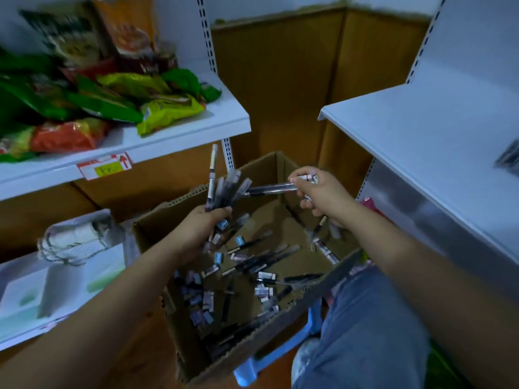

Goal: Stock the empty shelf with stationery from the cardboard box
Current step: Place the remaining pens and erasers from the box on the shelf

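Observation:
An open cardboard box (157, 234) sits low in the middle, with several pens and small erasers (264, 290) loose on its bottom. Above it my left hand (202, 223) grips a fanned bunch of pens (224, 186) pointing upward. My right hand (320, 192) holds a clear pen (272, 189) lying sideways toward the bunch, and small erasers (309, 178) are held in the same hand. The white shelf (415, 130) on the right is bare except for a dark blurred item (509, 158) at its right edge.
The left upper shelf (196, 127) is piled with green, yellow and orange snack bags, with a price tag on its front edge. A lower left shelf holds white packaged goods (75, 237). The box rests on a blue stool (280, 355). My knee in jeans (373, 327) is beside the box.

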`<state>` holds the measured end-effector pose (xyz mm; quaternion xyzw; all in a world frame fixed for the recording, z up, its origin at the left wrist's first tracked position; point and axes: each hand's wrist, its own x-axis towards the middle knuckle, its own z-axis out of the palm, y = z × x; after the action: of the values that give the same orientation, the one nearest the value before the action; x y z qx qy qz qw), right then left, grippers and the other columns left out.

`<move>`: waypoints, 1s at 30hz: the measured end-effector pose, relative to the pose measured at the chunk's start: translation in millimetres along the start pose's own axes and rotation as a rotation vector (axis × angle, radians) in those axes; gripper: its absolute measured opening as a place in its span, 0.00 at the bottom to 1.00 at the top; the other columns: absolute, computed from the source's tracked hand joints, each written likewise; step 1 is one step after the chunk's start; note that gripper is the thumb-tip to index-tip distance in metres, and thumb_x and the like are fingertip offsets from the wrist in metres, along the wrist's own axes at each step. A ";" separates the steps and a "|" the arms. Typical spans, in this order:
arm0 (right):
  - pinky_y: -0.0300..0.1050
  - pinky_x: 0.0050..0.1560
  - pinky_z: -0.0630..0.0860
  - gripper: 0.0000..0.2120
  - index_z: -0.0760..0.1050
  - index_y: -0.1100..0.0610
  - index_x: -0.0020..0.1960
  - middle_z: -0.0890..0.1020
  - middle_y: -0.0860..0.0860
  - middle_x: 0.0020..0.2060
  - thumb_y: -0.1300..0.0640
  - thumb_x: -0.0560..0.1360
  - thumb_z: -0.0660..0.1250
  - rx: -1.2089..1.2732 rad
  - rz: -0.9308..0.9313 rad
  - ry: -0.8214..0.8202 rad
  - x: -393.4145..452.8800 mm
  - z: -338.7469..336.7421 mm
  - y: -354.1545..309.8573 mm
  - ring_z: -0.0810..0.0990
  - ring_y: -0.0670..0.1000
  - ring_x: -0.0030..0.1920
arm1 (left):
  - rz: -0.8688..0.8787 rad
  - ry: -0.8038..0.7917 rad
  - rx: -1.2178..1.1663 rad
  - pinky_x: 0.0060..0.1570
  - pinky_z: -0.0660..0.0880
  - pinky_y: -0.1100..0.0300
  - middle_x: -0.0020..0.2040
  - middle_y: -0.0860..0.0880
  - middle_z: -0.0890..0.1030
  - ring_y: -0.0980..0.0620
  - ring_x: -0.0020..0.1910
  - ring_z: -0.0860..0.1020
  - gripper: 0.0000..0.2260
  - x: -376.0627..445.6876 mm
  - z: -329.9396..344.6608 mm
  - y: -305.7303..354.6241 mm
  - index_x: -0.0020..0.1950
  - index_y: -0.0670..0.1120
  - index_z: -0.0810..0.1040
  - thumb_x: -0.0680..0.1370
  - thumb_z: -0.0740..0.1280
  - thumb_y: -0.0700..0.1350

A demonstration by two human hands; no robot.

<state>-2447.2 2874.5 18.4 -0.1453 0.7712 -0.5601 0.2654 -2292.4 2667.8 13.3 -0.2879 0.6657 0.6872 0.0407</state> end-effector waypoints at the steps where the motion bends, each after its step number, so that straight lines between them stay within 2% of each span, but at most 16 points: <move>1: 0.37 0.24 0.60 0.06 0.77 0.50 0.54 0.74 0.51 0.36 0.52 0.80 0.64 0.063 -0.003 0.024 -5.3 -0.4 -3.6 0.70 0.46 0.27 | 0.013 0.010 -0.059 0.20 0.67 0.65 0.32 0.45 0.72 0.49 0.25 0.69 0.07 -3.6 3.9 4.1 0.48 0.41 0.73 0.82 0.63 0.44; 4: 0.36 0.22 0.59 0.04 0.77 0.50 0.53 0.73 0.51 0.35 0.53 0.80 0.64 0.224 -0.045 0.080 -23.8 -8.7 -18.9 0.68 0.45 0.26 | 0.084 0.030 -0.150 0.16 0.60 0.68 0.31 0.48 0.70 0.54 0.22 0.67 0.06 -16.0 24.2 26.9 0.48 0.43 0.71 0.82 0.62 0.44; 8: 0.35 0.23 0.61 0.07 0.77 0.51 0.56 0.74 0.50 0.37 0.53 0.81 0.63 0.338 -0.088 0.199 -61.6 -49.4 -42.0 0.69 0.45 0.27 | 0.181 -0.044 -0.191 0.17 0.57 0.67 0.32 0.49 0.68 0.54 0.25 0.66 0.05 -30.3 70.9 65.0 0.49 0.45 0.71 0.82 0.62 0.46; 11: 0.34 0.21 0.60 0.07 0.77 0.52 0.57 0.74 0.51 0.38 0.53 0.80 0.64 0.383 -0.134 0.343 -97.5 -98.7 -51.2 0.68 0.46 0.27 | 0.237 -0.175 -0.258 0.17 0.58 0.66 0.32 0.49 0.69 0.53 0.27 0.64 0.06 -43.2 125.7 90.5 0.49 0.46 0.70 0.82 0.62 0.47; 13: 0.33 0.20 0.58 0.05 0.76 0.53 0.54 0.73 0.51 0.36 0.54 0.81 0.63 0.448 -0.177 0.431 -128.0 -136.7 -51.8 0.67 0.46 0.26 | 0.281 -0.282 -0.286 0.17 0.59 0.67 0.33 0.49 0.70 0.54 0.26 0.67 0.06 -54.9 171.1 103.2 0.52 0.45 0.70 0.82 0.62 0.47; 17: 0.31 0.20 0.56 0.02 0.74 0.54 0.52 0.72 0.51 0.34 0.57 0.81 0.63 0.570 -0.280 0.639 -211.4 -215.1 -40.8 0.65 0.46 0.24 | 0.365 -0.517 -0.228 0.17 0.60 0.67 0.33 0.46 0.67 0.54 0.22 0.66 0.05 -88.5 272.9 112.2 0.53 0.43 0.68 0.83 0.61 0.45; 21: 0.31 0.19 0.56 0.04 0.73 0.55 0.52 0.72 0.49 0.33 0.56 0.82 0.61 0.651 -0.380 0.853 -314.0 -282.1 -10.9 0.65 0.45 0.24 | 0.393 -0.681 -0.081 0.19 0.61 0.65 0.29 0.47 0.67 0.51 0.22 0.66 0.09 -120.7 373.2 99.9 0.50 0.41 0.69 0.82 0.64 0.46; 24: 0.31 0.19 0.56 0.04 0.73 0.55 0.51 0.73 0.49 0.32 0.57 0.82 0.60 0.702 -0.417 1.005 -377.0 -311.5 24.6 0.65 0.45 0.23 | 0.470 -0.739 0.114 0.25 0.63 0.61 0.24 0.47 0.71 0.49 0.22 0.66 0.11 -138.9 438.5 78.9 0.45 0.43 0.72 0.82 0.64 0.49; 28: 0.31 0.19 0.58 0.05 0.72 0.56 0.55 0.73 0.49 0.32 0.57 0.82 0.60 0.769 -0.426 1.123 -419.3 -317.2 74.0 0.67 0.45 0.23 | 0.743 -0.752 0.449 0.24 0.66 0.62 0.28 0.47 0.74 0.55 0.21 0.70 0.09 -149.9 497.8 47.7 0.50 0.44 0.74 0.82 0.63 0.50; 30: 0.32 0.20 0.61 0.05 0.73 0.56 0.56 0.74 0.50 0.32 0.57 0.81 0.61 0.716 -0.399 1.199 -422.4 -311.5 88.8 0.68 0.46 0.24 | 0.892 -0.717 0.571 0.27 0.66 0.60 0.32 0.51 0.76 0.53 0.29 0.75 0.04 -144.5 511.4 33.5 0.53 0.48 0.75 0.82 0.64 0.48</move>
<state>-2273.9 3369.1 111.3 0.1448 0.5124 -0.7992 -0.2790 -2361.7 3191.4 81.5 0.2870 0.8234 0.4874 0.0459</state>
